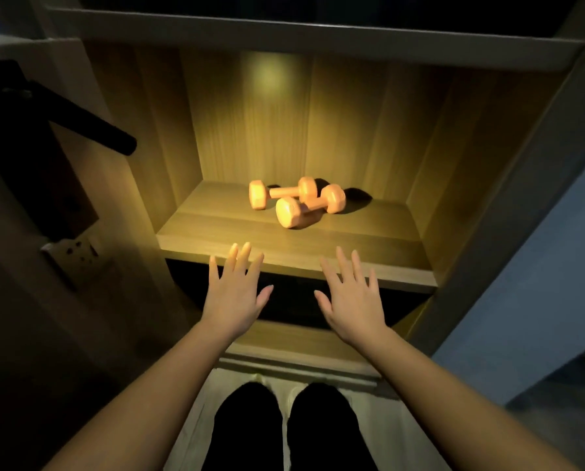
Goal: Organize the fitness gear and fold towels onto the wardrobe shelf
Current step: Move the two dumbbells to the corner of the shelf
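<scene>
On the lit wardrobe shelf (216,232), near its middle, the rear dumbbell (284,193) lies crosswise. The front dumbbell (310,207) lies at an angle just before it, apparently touching the rear one's right head, though the overlap leaves contact uncertain. The left hand (231,294) and the right hand (352,300) are held palm-down before the shelf's front edge, clear of both dumbbells, with fingers straight, spread and holding nothing.

Person, head view.
- 2 hands, bare: left hand (233,294), right hand (352,300); 5 fingers (342,263) each.
- 2 forearms (168,375), bare to frame edge.
- 2 legs, black trousers (247,430).
</scene>
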{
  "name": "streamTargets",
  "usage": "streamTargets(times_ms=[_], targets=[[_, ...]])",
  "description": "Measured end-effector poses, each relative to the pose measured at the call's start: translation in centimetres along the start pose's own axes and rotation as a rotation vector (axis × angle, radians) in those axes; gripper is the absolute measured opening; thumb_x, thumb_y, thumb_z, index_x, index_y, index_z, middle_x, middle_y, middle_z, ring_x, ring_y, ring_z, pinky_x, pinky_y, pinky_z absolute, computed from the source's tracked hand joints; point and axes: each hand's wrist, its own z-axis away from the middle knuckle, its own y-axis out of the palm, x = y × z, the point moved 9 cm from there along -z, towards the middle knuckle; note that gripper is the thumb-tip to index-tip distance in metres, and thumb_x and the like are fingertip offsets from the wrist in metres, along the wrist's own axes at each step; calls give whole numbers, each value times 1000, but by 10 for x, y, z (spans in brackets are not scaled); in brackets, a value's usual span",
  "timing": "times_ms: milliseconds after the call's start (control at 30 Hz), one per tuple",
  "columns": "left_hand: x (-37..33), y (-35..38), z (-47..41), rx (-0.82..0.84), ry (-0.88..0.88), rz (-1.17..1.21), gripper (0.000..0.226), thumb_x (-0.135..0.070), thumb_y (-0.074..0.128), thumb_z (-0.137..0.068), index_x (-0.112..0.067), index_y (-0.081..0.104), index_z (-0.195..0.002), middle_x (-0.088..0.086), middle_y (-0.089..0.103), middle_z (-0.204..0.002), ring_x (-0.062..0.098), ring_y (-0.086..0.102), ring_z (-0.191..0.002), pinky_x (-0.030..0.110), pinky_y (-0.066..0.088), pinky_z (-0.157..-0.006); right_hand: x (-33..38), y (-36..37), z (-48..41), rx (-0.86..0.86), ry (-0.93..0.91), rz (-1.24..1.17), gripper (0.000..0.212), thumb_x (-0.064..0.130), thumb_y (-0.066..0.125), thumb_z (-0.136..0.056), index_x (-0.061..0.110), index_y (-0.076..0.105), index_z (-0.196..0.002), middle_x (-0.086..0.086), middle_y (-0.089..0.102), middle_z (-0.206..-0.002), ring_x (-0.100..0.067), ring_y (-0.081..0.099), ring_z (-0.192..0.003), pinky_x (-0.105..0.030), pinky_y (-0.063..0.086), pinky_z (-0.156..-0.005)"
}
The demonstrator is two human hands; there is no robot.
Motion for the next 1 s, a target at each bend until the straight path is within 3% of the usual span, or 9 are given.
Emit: streamTargets(times_ms=[167,333,433,567,733,800,900,1000], targets=[[18,46,-69,103,86,-135,67,-56,30,-98,-24,13,-155,5,5,-163,25,-3,-150,55,6,-119,8,38,-76,107,-44,-19,66,51,32,-100,33,-1,-154,-3,-10,-163,-29,-12,-149,-56,5,-119],[37,73,-153,111,108,-157,70,-53,36,-97,-22,11,-155,7,6,-163,27,-1,-150,58,6,-117,9,60,-159,47,-51,-36,71,47,38,-100,31,-5,-154,-4,-5,-163,-30,-3,-150,-53,7,-119],[50,79,-201,106,89,-149,70,-50,35,-98,-23,5,-156,7,0,-163,28,-2,-150,56,5,-117,10,70,-207,33,-51,-106,74,41,40,-101,30,-10,-153,-3,-9,-163,-29,-6,-150,-49,7,-118],[64,76,-255,65,75,-137,73,-43,40,-98,-22,0,-155,7,-2,-163,30,-2,-150,55,10,-118,12,71,-258,-33,-45,-184,69,34,46,-99,28,4,-154,-4,6,-163,-31,11,-149,-50,23,-115],[70,80,-301,55,79,-54,60,-34,37,-101,-19,15,-155,7,9,-163,28,7,-149,52,17,-118,12,72,-275,-116,-56,-237,62,35,54,-95,21,28,-149,-8,41,-147,-28,48,-128,-38,48,-95],[70,82,-311,71,73,15,55,-31,41,-100,-18,25,-151,9,20,-159,29,16,-147,50,25,-115,10,71,-272,-154,-78,-258,60,33,56,-94,21,30,-148,-8,46,-141,-26,53,-123,-35,53,-89],[69,79,-314,62,73,53,50,-29,49,-96,-14,38,-142,10,38,-143,31,37,-131,47,44,-99,8,68,-264,-159,-116,-286,59,31,57,-94,22,31,-146,-6,47,-139,-25,54,-120,-32,54,-83],[69,74,-307,47,82,55,50,-33,56,-92,-14,44,-136,9,44,-130,31,46,-115,47,48,-90,4,66,-256,-112,-120,-331,58,30,56,-94,26,29,-146,-2,44,-140,-23,51,-122,-33,54,-88]])
